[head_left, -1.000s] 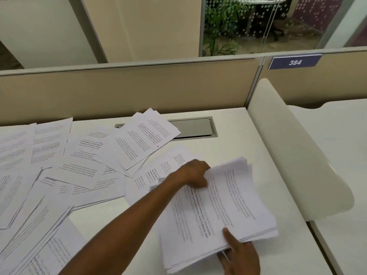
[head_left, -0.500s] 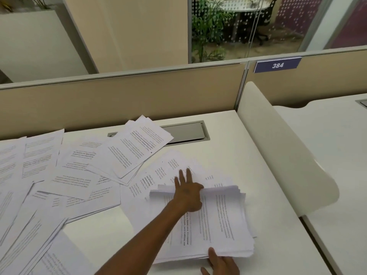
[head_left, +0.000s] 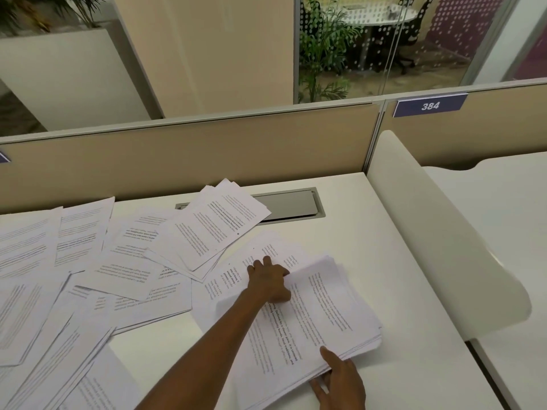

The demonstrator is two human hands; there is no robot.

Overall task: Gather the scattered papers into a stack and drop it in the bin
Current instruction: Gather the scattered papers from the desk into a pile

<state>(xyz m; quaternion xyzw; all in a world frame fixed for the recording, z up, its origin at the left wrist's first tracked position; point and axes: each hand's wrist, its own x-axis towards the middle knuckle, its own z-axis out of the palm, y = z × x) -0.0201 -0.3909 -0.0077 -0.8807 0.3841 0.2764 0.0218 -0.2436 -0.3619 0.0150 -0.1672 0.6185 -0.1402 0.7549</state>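
Since the frame half a second earlier, the left hand (head_left: 270, 281) had gone from flat with spread fingers to curled at the far left corner of the stack (head_left: 310, 327), and that edge of the top sheets had lifted; the right hand (head_left: 340, 380) had come further into view at the bottom of the frame.

Nearest, bottom centre-right: right hand held the stack's near edge, thumb on top, remaining fingers under the sheets, so gripping the paper. Stack lay on the desk (head_left: 399, 261), lower centre-right, edges splayed and not squared.

Mid-frame: left hand reached across the stack, fingers bent around the raised corner, pinching the top sheets there, fingertips touching a loose sheet (head_left: 260, 255) beyond.

Left half of frame: scattered papers (head_left: 103, 276) overlapping in a broad fan, ungathered. One small pile (head_left: 219, 229) lay partly over the grey cable hatch (head_left: 293, 205) at upper centre. Partition (head_left: 192, 155) behind. No bin in view.

Handling, judged: single sheets light and limp, will sag and slide over one another; the stack is heavier, bends, and fans out if held by one edge. Best hold: both hands on opposite long edges, thumbs on top, squeezing; tap edges on the desk to square before carrying. Loose sheets better slid together flat than lifted singly.
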